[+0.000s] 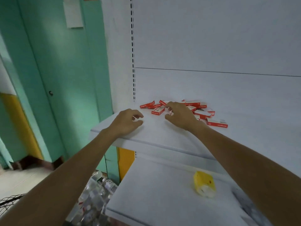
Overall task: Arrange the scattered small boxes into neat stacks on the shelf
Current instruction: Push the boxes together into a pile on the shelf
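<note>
Small red boxes (202, 114) are scattered at the back of the white shelf (162, 136). At the heap's near edge a box (170, 112) is pinched by the curled right hand (180, 116). The left hand (127, 121) is curled just left of the heap; whether anything is held cannot be told.

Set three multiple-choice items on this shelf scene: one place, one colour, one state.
1. The yellow object lies on: A the floor; B the lower shelf; C the door.
2. The small boxes are: A blue; B green; C red and white.
3. The small boxes are: A scattered loosely; B neatly stacked; C in a basket.
Key: 1 B, it sits a level below the small boxes; 2 C, red sides and white faces show; 3 A, they lie at mixed angles, overlapping.
</note>
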The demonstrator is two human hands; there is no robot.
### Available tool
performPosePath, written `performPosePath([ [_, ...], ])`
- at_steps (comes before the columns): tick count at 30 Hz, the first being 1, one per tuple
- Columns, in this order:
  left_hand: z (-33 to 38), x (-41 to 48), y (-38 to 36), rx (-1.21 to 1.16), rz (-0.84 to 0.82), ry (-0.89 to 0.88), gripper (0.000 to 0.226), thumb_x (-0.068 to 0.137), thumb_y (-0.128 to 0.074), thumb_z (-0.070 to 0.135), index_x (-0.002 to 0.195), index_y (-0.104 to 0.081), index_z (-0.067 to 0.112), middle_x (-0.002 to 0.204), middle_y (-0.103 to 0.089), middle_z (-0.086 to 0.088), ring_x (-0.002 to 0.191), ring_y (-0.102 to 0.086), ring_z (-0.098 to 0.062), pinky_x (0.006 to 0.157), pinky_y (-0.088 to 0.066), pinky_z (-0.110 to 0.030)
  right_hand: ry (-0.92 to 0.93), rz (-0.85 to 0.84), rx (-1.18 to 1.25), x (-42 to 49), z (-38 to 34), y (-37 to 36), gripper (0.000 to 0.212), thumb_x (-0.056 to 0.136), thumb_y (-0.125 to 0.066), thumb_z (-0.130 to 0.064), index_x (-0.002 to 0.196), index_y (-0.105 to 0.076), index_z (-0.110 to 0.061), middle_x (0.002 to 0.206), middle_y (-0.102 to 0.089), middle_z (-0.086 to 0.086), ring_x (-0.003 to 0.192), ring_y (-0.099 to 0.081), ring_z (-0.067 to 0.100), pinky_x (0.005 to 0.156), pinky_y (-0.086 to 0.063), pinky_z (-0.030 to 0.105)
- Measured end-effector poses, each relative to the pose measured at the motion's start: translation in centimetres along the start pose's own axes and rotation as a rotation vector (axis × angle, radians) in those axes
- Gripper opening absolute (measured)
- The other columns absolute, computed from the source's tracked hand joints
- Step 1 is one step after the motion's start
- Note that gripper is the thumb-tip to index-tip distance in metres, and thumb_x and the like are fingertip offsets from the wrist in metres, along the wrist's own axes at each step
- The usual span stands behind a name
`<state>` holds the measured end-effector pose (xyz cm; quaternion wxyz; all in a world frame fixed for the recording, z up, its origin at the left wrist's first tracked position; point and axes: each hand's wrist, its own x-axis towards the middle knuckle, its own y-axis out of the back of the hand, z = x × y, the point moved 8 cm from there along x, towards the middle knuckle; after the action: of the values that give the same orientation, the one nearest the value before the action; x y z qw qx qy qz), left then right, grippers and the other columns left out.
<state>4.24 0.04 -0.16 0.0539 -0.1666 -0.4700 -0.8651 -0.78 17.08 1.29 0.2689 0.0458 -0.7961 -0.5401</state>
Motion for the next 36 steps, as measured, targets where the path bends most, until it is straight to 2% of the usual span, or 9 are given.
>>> performPosePath([
  [6,-1.2,3.3,-1.3,-0.031,-0.048,-0.012,0.026,0.087,-0.061,0.023,0.112,-0.062,0.017,0.118,-0.059,-0.005,0.095,-0.051,-0.011,0.084,-0.038,-0.022,-0.096,-0.027,-0.137,3.2,2.0,-0.2,0.036,0.089,-0.052,-0.029,0.12,-0.051,-0.011,0.113,-0.061,0.009,0.1,-0.057,0.025,0.077,-0.042,0.031],
  [11,-0.7,8.0,-2.7,-0.024,-0.087,-0.011,0.032,0.086,-0.062,0.026,0.117,-0.06,0.016,0.117,-0.058,-0.002,0.095,-0.048,-0.012,0.082,-0.035,-0.022,-0.199,-0.111,-0.215,5.2,4.6,-0.6,0.036,0.091,-0.05,-0.033,0.118,-0.049,-0.011,0.105,-0.059,0.009,0.089,-0.055,0.024,0.071,-0.043,0.032],
  [13,-0.2,9.8,-3.6,-0.016,-0.1,-0.018,0.035,0.085,-0.062,0.027,0.118,-0.06,0.016,0.114,-0.057,0.003,0.093,-0.047,-0.011,0.08,-0.034,-0.022,-0.212,-0.165,-0.236,5.9,5.8,-1.0,0.031,0.09,-0.049,-0.032,0.112,-0.05,-0.01,0.1,-0.058,0.007,0.084,-0.053,0.021,0.068,-0.041,0.031],
  [16,-0.1,12.1,-5.4,0.032,-0.137,0.005,0.041,0.082,-0.064,0.036,0.117,-0.058,0.016,0.115,-0.06,-0.004,0.094,-0.051,-0.017,0.078,-0.038,-0.026,-0.212,-0.207,-0.25,6.8,7.1,-1.5,0.027,0.09,-0.049,-0.037,0.099,-0.051,-0.011,0.101,-0.06,0.009,0.083,-0.054,0.021,0.069,-0.044,0.032],
  [22,-0.3,14.6,-7.7,0.129,-0.184,0.013,0.054,0.077,-0.064,0.05,0.114,-0.058,0.011,0.112,-0.06,-0.008,0.097,-0.057,-0.023,0.085,-0.048,-0.037,-0.187,-0.265,-0.35,8.0,7.3,-3.0,0.053,0.085,-0.044,-0.062,0.101,-0.055,-0.012,0.101,-0.061,0.007,0.092,-0.059,0.024,0.08,-0.049,0.037],
  [26,-0.8,14.6,-8.0,0.08,-0.198,0.005,0.045,0.079,-0.067,0.036,0.114,-0.056,0.012,0.116,-0.059,-0.008,0.097,-0.056,-0.021,0.082,-0.048,-0.033,-0.174,-0.314,-0.382,8.3,6.5,-3.2,0.059,0.079,-0.048,-0.069,0.101,-0.05,-0.014,0.091,-0.055,0.001,0.084,-0.053,0.019,0.073,-0.042,0.032],
  [30,-1.4,13.7,-7.4,0.068,-0.251,0.005,0.047,0.078,-0.065,0.026,0.123,-0.052,0.016,0.125,-0.058,-0.006,0.104,-0.057,-0.019,0.091,-0.048,-0.032,-0.207,-0.327,-0.361,8.2,6.4,-3.3,0.059,0.078,-0.053,-0.065,0.108,-0.051,-0.014,0.103,-0.061,0.004,0.086,-0.054,0.019,0.074,-0.044,0.032],
  [34,-1.6,12.5,-6.7,0.096,-0.263,0.009,0.05,0.077,-0.063,0.026,0.125,-0.051,0.017,0.133,-0.054,-0.002,0.109,-0.055,-0.02,0.095,-0.046,-0.035,-0.238,-0.339,-0.339,7.2,5.9,-3.6,0.069,0.076,-0.056,-0.066,0.123,-0.044,-0.016,0.116,-0.059,0.004,0.092,-0.056,0.019,0.075,-0.043,0.031],
  [36,-1.5,11.6,-6.4,0.114,-0.259,0.015,0.051,0.077,-0.064,0.029,0.125,-0.051,0.018,0.133,-0.053,-0.001,0.111,-0.054,-0.02,0.095,-0.046,-0.036,-0.248,-0.331,-0.238,6.6,5.3,-3.7,0.066,0.076,-0.064,-0.055,0.124,-0.044,-0.015,0.12,-0.057,0.005,0.098,-0.059,0.022,0.077,-0.046,0.033],
])
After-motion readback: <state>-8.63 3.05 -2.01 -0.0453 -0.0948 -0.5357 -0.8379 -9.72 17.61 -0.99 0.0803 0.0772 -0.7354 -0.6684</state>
